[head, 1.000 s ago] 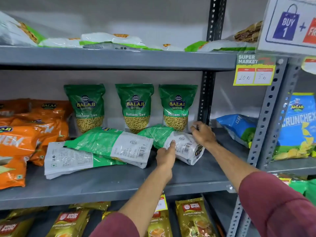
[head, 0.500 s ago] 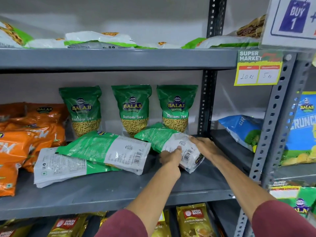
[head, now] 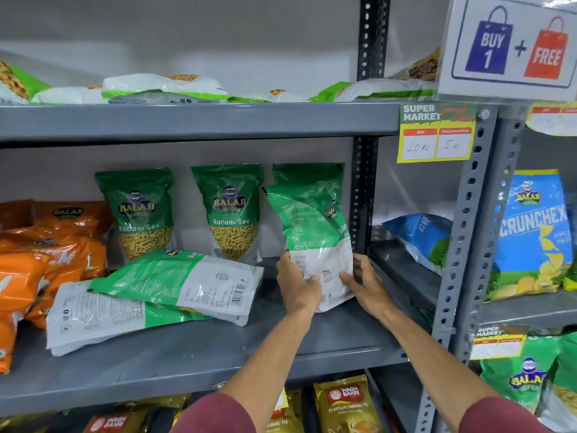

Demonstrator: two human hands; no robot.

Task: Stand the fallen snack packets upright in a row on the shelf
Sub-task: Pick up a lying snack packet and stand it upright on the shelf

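A green and white snack packet (head: 312, 232) is held nearly upright at the right end of the grey middle shelf (head: 199, 354), its back facing me. My left hand (head: 298, 285) grips its lower left edge and my right hand (head: 363, 284) grips its lower right corner. It covers most of a standing green packet (head: 307, 173) behind it. Two more green Ratlami Sev packets (head: 139, 214) (head: 231, 210) stand upright along the back wall. Two green and white packets lie flat in front, one (head: 190, 278) resting on top of the other (head: 103, 317).
Orange packets (head: 34, 260) are piled at the shelf's left end. A black slotted upright (head: 362, 195) stands just right of the held packet. Blue packets (head: 421, 239) fill the neighbouring shelf. Tea packs (head: 346, 401) sit below, and flat packets (head: 162, 89) lie on the shelf above.
Both hands have taken the rightmost fallen packet and lifted it from lying flat to nearly upright, in front of the third standing packet. The two other fallen packets have not moved.
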